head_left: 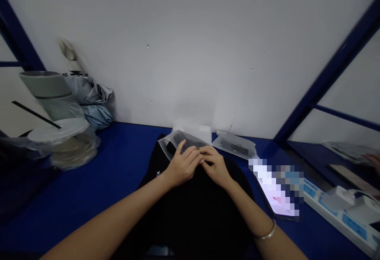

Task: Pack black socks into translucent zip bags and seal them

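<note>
A translucent zip bag (190,138) with something dark inside lies in front of me, its open-looking edge to the left. My left hand (184,165) rests over its near side, fingers bent and their tips meeting the other hand. My right hand (214,164) comes in from the right, its fingertips pressed together at the bag's near right edge. What exactly the fingertips pinch is too small to make out. A second translucent bag (234,144) with dark contents sits just to the right, touched by neither hand.
A white packet (204,131) stands behind the bag by the wall. At the right are a lit phone (274,192) and a power strip (335,216) with plugs. On the left stand a lidded cup with a straw (71,145), a pale green container (50,93) and a folded umbrella (97,115).
</note>
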Tool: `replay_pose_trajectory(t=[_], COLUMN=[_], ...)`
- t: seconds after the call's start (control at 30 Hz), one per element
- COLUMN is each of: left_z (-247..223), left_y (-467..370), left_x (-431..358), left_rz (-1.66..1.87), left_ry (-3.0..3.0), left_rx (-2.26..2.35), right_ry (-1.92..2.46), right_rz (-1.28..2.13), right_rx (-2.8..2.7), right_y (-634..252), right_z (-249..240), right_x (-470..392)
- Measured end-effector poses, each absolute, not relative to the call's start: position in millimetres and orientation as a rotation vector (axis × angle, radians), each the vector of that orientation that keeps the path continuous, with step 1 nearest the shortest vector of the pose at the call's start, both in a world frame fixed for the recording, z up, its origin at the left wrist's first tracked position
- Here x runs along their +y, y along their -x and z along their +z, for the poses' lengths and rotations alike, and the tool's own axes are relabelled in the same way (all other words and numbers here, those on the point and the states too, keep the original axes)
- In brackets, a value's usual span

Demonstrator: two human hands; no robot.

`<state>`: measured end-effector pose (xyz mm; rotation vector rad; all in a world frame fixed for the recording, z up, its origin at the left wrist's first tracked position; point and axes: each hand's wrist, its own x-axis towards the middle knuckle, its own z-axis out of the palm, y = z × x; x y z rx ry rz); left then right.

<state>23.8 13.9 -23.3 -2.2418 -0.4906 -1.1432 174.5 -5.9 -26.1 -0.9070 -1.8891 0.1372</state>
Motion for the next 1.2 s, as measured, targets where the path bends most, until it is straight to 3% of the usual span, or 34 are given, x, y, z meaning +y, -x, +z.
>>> replay_pose_trajectory(t=[0.77, 1.2], left_z=[-21.9, -17.0], left_y=[-18.6, 0.4], left_x=[24.2, 34.8], left_rz=[-0.98, -1.029], left_ry=[2.166, 2.515], left_rx=[-0.485, -0.633], right_ry=[0.905, 0.927], right_rz=[0.171, 0.212], right_rx=[-1.864, -1.705], right_y=[-171.4, -178.9], right_z=[-24.5, -21.2], right_x=[-8.0, -10.1])
